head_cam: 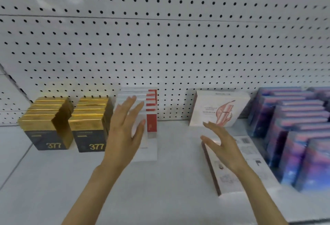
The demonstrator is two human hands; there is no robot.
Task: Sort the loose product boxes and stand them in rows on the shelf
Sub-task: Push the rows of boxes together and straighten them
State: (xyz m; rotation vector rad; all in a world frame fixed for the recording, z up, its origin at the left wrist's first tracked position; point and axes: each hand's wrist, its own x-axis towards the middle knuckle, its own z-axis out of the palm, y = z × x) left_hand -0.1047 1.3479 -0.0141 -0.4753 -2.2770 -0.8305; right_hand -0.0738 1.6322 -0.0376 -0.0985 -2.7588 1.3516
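I see left hand [125,132] splayed, holding nothing, before white-red box row [151,124]; right hand [221,148] slack, holding nothing, over flat-lying white box [223,183].

On a white shelf [169,185] backed by a pegboard [160,46], two rows of gold-and-black boxes [53,124] marked 377 stand at the left, with a row of white-and-red boxes [151,119] just beside them. The left hand [125,133], fingers straight and spread, is in front of that white-and-red row, while the right hand [221,146], fingers loosely spread, is above a white box lying flat [230,182]. Behind it a white box with a pink drawing [219,108] leans on the pegboard, and blue-purple boxes [294,135] fill the right end.
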